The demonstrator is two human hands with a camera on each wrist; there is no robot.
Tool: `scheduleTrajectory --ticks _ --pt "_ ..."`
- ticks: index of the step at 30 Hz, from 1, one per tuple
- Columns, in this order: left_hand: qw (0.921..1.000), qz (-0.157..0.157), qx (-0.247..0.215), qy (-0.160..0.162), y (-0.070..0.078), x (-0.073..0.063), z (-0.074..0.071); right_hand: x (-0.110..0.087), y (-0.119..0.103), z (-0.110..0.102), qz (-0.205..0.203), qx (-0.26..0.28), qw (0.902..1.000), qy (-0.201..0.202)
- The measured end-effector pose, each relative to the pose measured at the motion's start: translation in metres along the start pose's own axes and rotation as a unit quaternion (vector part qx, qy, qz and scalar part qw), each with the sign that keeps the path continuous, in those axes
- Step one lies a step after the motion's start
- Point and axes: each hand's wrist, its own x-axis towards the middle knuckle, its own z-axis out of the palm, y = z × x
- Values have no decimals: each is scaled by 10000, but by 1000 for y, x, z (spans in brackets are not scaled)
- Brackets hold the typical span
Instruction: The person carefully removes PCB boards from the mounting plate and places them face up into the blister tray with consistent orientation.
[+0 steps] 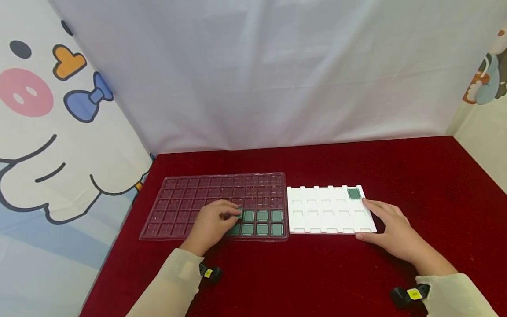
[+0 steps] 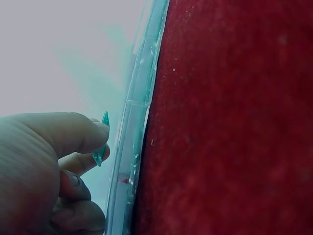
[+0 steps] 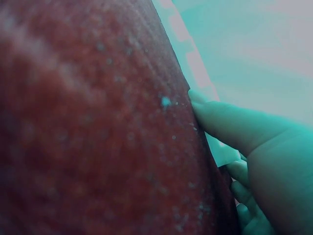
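Note:
Between thumb and fingertips, my left hand (image 1: 211, 224) pinches a thin green square plate (image 2: 105, 119), seen nearly edge-on in the left wrist view. That hand is over the clear plastic compartment tray (image 1: 286, 202), whose near right cells hold several matching green plates (image 1: 262, 229); the hand covers some cells. My right hand (image 1: 396, 229) grips the right end of a white slotted tray (image 1: 321, 215), thumb at its near edge and fingers along its right side. One green plate (image 1: 354, 193) lies in the white tray's far right slot.
The two trays stand side by side on a red cloth-covered table (image 1: 317, 277). A white curtain (image 1: 277, 88) hangs behind the table, and a cartoon-printed cloth (image 1: 59, 145) hangs along the left. Another printed cloth (image 1: 483, 119) is at the right.

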Motion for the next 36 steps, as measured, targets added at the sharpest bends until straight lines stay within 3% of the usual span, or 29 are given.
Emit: scheduleTrajectory --ticks 20,36 --pt "10000 -37 15 -64 -9 0 2 0 1 0 14 -52 10000 9" --pt "9993 -312 34 -216 -9 0 2 0 2 1 23 -41 10000 14"
